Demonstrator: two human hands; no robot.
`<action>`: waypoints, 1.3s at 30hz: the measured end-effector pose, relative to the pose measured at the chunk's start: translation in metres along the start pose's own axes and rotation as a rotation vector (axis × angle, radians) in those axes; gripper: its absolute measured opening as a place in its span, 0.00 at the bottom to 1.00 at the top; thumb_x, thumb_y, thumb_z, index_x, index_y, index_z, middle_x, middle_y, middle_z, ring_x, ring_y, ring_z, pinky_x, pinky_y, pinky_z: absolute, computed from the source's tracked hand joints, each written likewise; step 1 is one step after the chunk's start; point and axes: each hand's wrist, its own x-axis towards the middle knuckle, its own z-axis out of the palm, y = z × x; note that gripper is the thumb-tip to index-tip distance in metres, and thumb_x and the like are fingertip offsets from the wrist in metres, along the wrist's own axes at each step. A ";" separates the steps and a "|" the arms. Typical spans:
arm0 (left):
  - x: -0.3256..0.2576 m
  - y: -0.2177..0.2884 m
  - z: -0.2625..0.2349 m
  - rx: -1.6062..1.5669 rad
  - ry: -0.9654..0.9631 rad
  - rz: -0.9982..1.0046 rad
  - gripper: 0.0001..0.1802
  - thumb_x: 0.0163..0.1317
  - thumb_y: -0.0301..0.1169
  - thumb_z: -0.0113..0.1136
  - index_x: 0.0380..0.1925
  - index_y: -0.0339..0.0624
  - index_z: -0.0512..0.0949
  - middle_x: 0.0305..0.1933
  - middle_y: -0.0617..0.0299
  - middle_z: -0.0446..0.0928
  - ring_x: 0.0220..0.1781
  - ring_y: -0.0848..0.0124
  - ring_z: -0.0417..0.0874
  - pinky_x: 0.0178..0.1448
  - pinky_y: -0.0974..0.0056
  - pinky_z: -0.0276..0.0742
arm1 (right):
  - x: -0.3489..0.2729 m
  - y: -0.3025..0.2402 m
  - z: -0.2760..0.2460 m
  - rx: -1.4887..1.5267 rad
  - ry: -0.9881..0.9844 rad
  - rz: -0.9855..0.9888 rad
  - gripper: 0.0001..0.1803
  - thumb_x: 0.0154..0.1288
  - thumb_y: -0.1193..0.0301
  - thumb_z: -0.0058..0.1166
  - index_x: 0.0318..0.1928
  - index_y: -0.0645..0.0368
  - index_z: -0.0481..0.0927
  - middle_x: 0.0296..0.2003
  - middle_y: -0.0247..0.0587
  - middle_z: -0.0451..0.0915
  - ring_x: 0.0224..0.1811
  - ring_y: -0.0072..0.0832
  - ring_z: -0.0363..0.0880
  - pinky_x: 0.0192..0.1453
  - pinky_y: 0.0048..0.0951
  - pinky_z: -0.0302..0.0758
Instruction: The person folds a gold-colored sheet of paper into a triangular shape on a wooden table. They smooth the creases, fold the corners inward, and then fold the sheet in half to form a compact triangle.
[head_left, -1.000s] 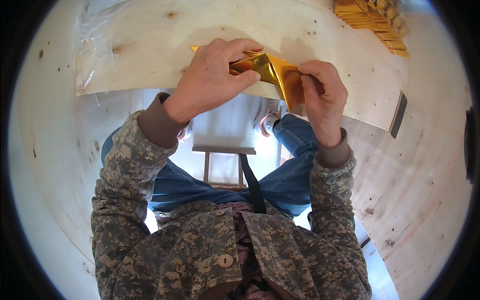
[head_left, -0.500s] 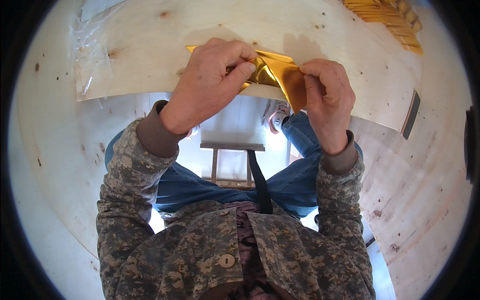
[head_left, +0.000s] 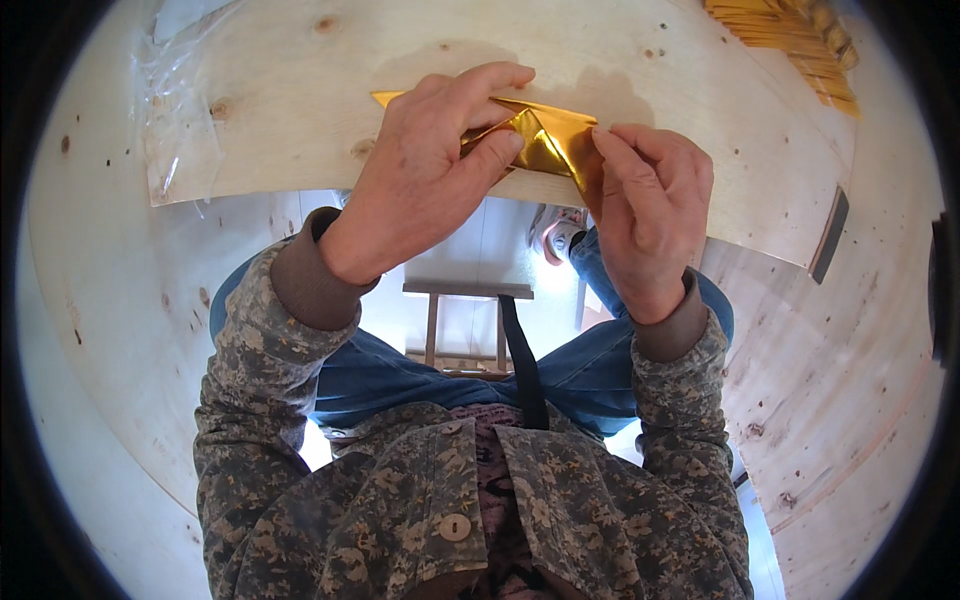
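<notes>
A folded sheet of shiny gold paper point(head_left: 545, 135) lies at the near edge of the pale wooden table point(head_left: 300, 110). My left hand point(head_left: 425, 180) presses on its left part, fingers spread over the fold and thumb tucked against the crease. My right hand point(head_left: 645, 205) pinches the paper's right corner between thumb and fingertips. Both hands cover most of the sheet, so only its middle and a thin left tip show.
A clear plastic bag point(head_left: 175, 110) lies on the table at the left. A stack of yellow-gold strips point(head_left: 790, 45) sits at the far right. A dark flat object point(head_left: 830, 235) rests at the table's right edge. Below are my knees and a wooden stool point(head_left: 465, 320).
Both hands have stayed on the gold paper and shifted slightly; the left fingers have slid further across the fold and the paper looks flatter.
</notes>
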 end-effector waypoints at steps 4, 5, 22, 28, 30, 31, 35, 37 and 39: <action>0.001 -0.001 -0.004 -0.017 -0.066 -0.040 0.24 0.73 0.25 0.54 0.68 0.41 0.69 0.46 0.61 0.76 0.49 0.74 0.77 0.57 0.69 0.74 | 0.000 0.001 0.002 0.014 -0.015 0.005 0.16 0.52 0.79 0.70 0.44 0.60 0.87 0.41 0.39 0.84 0.46 0.37 0.78 0.50 0.35 0.75; 0.002 -0.001 -0.004 -0.039 -0.076 -0.056 0.24 0.73 0.25 0.53 0.68 0.41 0.69 0.47 0.61 0.76 0.49 0.75 0.78 0.58 0.69 0.74 | 0.000 0.001 0.002 0.017 -0.017 0.006 0.16 0.52 0.79 0.70 0.44 0.61 0.87 0.41 0.39 0.84 0.45 0.37 0.78 0.49 0.34 0.76; -0.007 -0.003 0.002 0.378 0.126 0.220 0.13 0.59 0.26 0.71 0.43 0.38 0.81 0.55 0.52 0.74 0.52 0.61 0.80 0.52 0.65 0.83 | -0.005 -0.004 0.005 0.000 -0.092 0.057 0.18 0.52 0.82 0.65 0.46 0.62 0.86 0.45 0.42 0.82 0.48 0.40 0.78 0.52 0.36 0.76; -0.008 -0.003 0.000 0.430 0.084 0.272 0.17 0.56 0.26 0.74 0.46 0.39 0.82 0.56 0.52 0.74 0.52 0.61 0.80 0.52 0.64 0.82 | -0.004 -0.004 0.007 -0.028 -0.048 0.021 0.21 0.50 0.82 0.65 0.48 0.61 0.87 0.46 0.42 0.82 0.49 0.40 0.78 0.53 0.37 0.76; -0.009 -0.003 0.000 0.417 0.084 0.256 0.18 0.55 0.26 0.74 0.46 0.39 0.82 0.57 0.52 0.73 0.53 0.61 0.79 0.52 0.64 0.83 | -0.002 -0.002 0.009 -0.045 -0.017 0.008 0.22 0.49 0.82 0.65 0.48 0.61 0.87 0.46 0.41 0.82 0.49 0.40 0.78 0.53 0.37 0.76; -0.010 -0.003 0.001 0.419 0.084 0.247 0.18 0.55 0.26 0.74 0.47 0.39 0.82 0.57 0.51 0.73 0.53 0.61 0.79 0.52 0.64 0.83 | -0.001 -0.002 0.010 -0.045 -0.020 0.011 0.21 0.49 0.82 0.65 0.48 0.61 0.87 0.46 0.41 0.82 0.49 0.40 0.78 0.53 0.37 0.76; -0.009 -0.005 0.002 0.426 0.091 0.249 0.19 0.55 0.27 0.74 0.48 0.39 0.82 0.57 0.51 0.73 0.54 0.60 0.79 0.53 0.62 0.82 | 0.000 -0.001 0.011 -0.012 -0.072 0.040 0.20 0.52 0.81 0.64 0.48 0.60 0.87 0.46 0.41 0.82 0.49 0.39 0.78 0.53 0.37 0.76; -0.008 -0.005 0.002 0.460 0.100 0.277 0.19 0.54 0.27 0.74 0.47 0.39 0.82 0.57 0.53 0.74 0.54 0.60 0.79 0.55 0.61 0.81 | 0.000 -0.001 0.012 -0.001 -0.121 0.056 0.20 0.53 0.80 0.64 0.49 0.60 0.87 0.46 0.41 0.82 0.49 0.38 0.78 0.54 0.37 0.75; -0.008 -0.005 0.001 0.512 0.106 0.302 0.19 0.53 0.27 0.74 0.46 0.38 0.82 0.57 0.55 0.76 0.54 0.60 0.79 0.56 0.60 0.80 | -0.001 -0.002 0.012 -0.006 -0.170 0.067 0.20 0.53 0.79 0.63 0.49 0.60 0.86 0.47 0.41 0.81 0.50 0.38 0.78 0.54 0.38 0.75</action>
